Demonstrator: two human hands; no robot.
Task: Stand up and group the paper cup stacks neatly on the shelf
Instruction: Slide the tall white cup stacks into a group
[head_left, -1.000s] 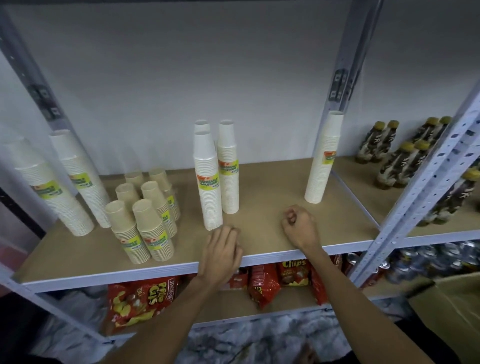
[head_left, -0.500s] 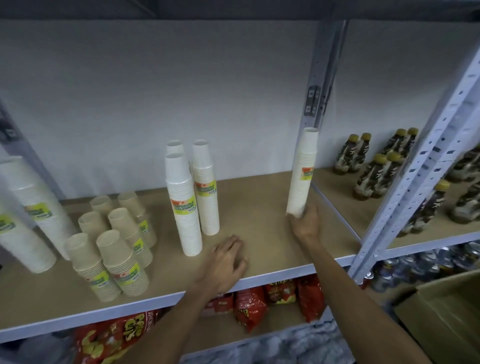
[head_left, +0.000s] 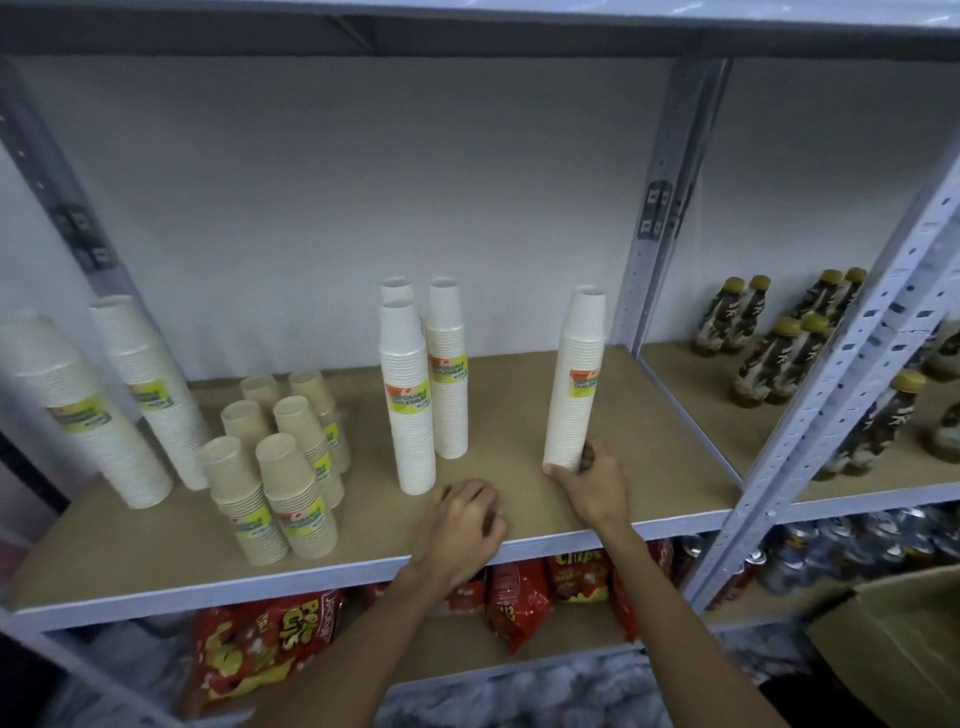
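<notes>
Gripping the cup stack (head_left: 575, 374) base is the right hand (head_left: 592, 483); the left hand (head_left: 465, 525) rests loosely curled, empty, on the shelf (head_left: 156, 540).

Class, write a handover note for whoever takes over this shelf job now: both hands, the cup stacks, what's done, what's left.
Right hand grips the base of the lone white stack, apart toward the right of the shelf.
Left hand rests on the shelf, empty.
White trio mid-shelf; brown stacks and two wide white stacks further left.
Done: all upright. Left: join lone stack to trio.
</notes>
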